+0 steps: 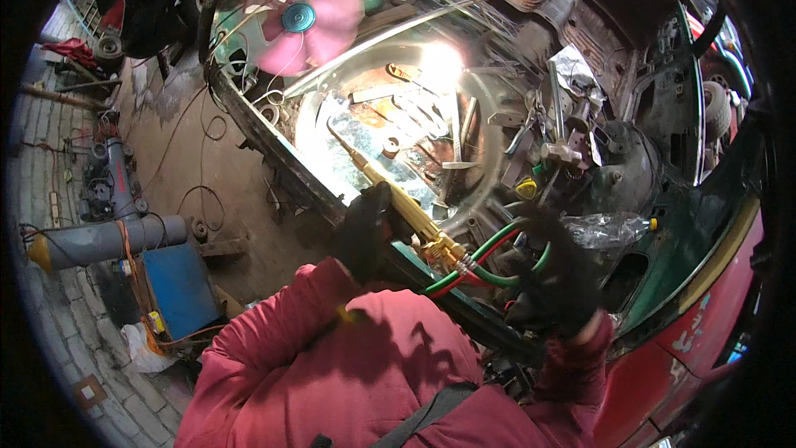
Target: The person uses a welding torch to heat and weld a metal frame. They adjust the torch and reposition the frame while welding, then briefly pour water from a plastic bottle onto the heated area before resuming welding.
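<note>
My gloved left hand (362,228) is closed around the brass body of a gas torch (408,206). The torch's thin bent tip points up and left over the round well of a car body. From its valve end run a red and green pair of hoses (494,280), looping toward the right. Beside that loop is my gloved right hand (557,278), raised; its fingers are dark and smeared, so whether they grip the hoses is unclear. Within the brightly lit well (502,129) lie a hammer (456,137) and several other hand tools.
A pink-bladed fan (308,17) stands at the well's far left. To the right are pliers (526,124), a second hammer (564,152), a yellow tape measure (526,189) and a clear plastic bottle (609,230). Grey gas cylinders (124,241) and a blue box (181,286) are on the left floor.
</note>
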Available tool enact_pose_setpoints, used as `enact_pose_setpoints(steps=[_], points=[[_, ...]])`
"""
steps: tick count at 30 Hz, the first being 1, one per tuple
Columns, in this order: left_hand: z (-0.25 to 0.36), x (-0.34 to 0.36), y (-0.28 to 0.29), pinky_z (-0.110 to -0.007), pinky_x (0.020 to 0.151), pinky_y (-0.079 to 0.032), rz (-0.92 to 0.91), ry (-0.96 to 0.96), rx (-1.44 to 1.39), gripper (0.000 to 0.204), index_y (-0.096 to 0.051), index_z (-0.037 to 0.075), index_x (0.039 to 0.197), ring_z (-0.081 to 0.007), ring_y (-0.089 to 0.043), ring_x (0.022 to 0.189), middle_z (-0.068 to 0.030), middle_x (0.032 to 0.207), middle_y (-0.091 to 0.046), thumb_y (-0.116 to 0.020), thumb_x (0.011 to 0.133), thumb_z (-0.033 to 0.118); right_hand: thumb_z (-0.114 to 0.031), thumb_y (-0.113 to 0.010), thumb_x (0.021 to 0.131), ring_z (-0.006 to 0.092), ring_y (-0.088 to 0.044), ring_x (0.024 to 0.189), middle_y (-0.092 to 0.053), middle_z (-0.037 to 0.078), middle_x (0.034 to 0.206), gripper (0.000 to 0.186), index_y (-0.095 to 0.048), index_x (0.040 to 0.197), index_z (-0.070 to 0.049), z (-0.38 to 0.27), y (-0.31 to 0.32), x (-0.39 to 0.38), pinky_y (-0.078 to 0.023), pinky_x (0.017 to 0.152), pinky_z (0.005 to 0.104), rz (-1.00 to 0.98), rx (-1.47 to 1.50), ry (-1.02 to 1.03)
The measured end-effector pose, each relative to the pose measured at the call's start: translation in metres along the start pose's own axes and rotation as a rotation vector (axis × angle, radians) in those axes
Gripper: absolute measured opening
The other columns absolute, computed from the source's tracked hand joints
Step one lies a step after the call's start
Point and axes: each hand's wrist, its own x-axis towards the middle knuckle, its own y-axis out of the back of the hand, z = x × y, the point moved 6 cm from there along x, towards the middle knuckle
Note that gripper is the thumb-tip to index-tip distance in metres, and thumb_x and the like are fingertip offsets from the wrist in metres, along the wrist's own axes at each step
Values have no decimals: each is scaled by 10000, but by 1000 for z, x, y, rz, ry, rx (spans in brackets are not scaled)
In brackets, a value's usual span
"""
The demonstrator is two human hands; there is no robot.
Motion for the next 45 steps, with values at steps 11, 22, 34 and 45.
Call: enact_pose_setpoints(steps=[11, 22, 34, 45], points=[[2, 36, -20, -380, 511, -552, 296, 87, -73, 345, -666, 42, 1030, -231, -678, 539, -121, 726, -694, -653, 1079, 384, -307, -847, 901, 340, -727, 1118, -693, 245, 1290, 1112, -113, 1671, 15, 58, -107, 40, -562, 1013, 432, -692, -34, -223], [50, 65, 43, -355, 568, -595, -48, 78, 270, 341, -607, 5, 1279, -245, -718, 652, -159, 984, -759, -564, 1086, 282, -60, -739, 919, 218, -657, 1088, -623, 168, 1309, 786, -354, 1602, 4, 80, -117, 95, -560, 956, 361, -513, 118, -229], [323, 108, 429, -384, 887, -558, 1403, -991, 629, 378, -703, -26, 1256, -275, -727, 1011, -168, 1133, -764, -588, 1074, 285, -187, -777, 956, 214, -698, 1045, -738, 161, 1162, 670, -493, 1533, 0, 87, -162, 138, -561, 923, 385, -472, 224, -251], [269, 163, 388, -577, 890, -542, 1354, -619, 1235, 560, -673, -59, 1199, -524, -681, 1027, -349, 1096, -700, -496, 1074, 458, -310, -758, 979, 372, -752, 1065, -748, 250, 1158, 592, -571, 1500, -99, 116, -223, 147, -576, 921, 445, -458, 196, -354]])
